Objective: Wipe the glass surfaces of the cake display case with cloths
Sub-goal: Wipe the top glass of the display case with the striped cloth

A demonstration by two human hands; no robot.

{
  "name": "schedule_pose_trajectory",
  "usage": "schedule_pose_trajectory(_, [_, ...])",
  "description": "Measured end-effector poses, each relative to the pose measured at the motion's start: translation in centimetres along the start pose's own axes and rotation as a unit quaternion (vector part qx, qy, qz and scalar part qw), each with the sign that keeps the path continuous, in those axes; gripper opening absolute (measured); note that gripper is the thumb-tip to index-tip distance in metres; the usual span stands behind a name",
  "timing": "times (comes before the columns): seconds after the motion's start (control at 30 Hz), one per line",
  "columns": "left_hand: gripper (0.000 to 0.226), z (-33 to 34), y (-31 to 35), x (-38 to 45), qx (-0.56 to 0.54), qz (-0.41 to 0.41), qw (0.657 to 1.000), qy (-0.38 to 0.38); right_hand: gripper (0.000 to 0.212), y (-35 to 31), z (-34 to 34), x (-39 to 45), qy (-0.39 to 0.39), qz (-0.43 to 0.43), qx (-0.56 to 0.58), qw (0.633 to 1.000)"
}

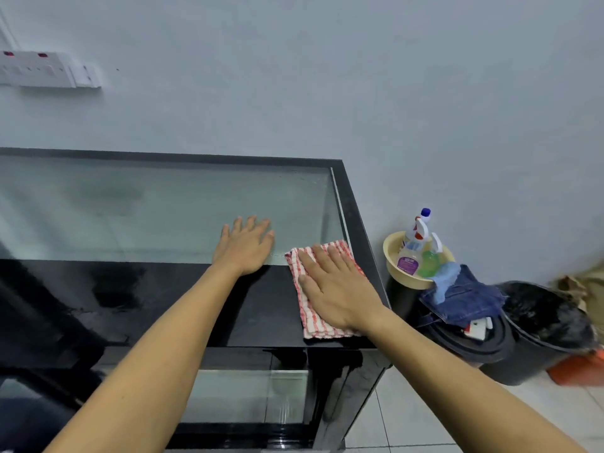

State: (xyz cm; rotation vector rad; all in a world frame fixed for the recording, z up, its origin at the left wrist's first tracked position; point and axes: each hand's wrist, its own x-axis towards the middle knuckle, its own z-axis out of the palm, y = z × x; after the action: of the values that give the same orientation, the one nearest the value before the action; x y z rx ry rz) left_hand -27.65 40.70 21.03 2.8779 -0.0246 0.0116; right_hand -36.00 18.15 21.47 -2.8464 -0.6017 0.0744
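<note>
The black-framed cake display case (356,223) fills the lower left, with a clear glass top panel (147,207) at the back and a glossy black strip in front. A red-and-white striped cloth (305,308) lies flat near the case's right front corner, partly on the glass edge. My right hand (336,289) presses flat on the cloth with straight fingers. To its left, my left hand (245,246) rests flat and bare on the top, fingers spread over the glass edge. Below, a front glass pane (248,397) shows.
Right of the case, a yellow basin (402,273) holds spray bottles (416,243) on top of a black bin. Blue denim cloth (464,299) hangs over the bin, and a second black bucket (549,325) stands further right. A wall socket strip (49,70) is at upper left.
</note>
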Motion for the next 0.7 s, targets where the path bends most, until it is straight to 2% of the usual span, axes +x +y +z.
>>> schedule_pose_trajectory(0.13, [0.060, 0.0, 0.3, -0.3, 0.005, -0.003, 1.000, -0.003, 0.060, 2.2, -0.6, 2.3, 0.006, 0.043, 0.002, 0.999])
schedule_pose_trajectory(0.23, [0.059, 0.1, 0.3, -0.2, 0.004, -0.006, 1.000, 0.000, 0.063, 1.0, -0.3, 5.7, 0.010, 0.092, 0.016, 0.996])
schedule_pose_trajectory(0.3, [0.057, 0.1, 0.2, -0.2, -0.008, -0.008, 1.000, 0.001, 0.065, -1.4, 0.3, 5.7, 0.005, 0.056, 0.007, 0.998])
schedule_pose_trajectory(0.4, [0.057, 0.0, 0.1, 0.0, -0.029, -0.014, 0.999, 0.008, 0.065, -3.9, 1.0, 1.2, 0.010, -0.057, -0.011, 0.998])
schedule_pose_trajectory(0.5, [0.058, 0.0, 0.1, -0.1, -0.033, -0.016, 0.999, 0.014, 0.063, -1.5, 0.4, -2.1, -0.003, -0.091, 0.003, 0.996])
schedule_pose_trajectory(0.6, [0.057, 0.1, 0.1, -0.1, -0.028, -0.019, 0.999, 0.014, 0.063, 3.0, -0.7, -0.3, 0.002, -0.029, -0.017, 0.999])
schedule_pose_trajectory(0.7, [0.058, 0.2, 0.3, -0.3, -0.025, -0.023, 0.999, 0.018, 0.065, 3.9, -1.1, 2.8, 0.005, 0.042, 0.000, 0.999])
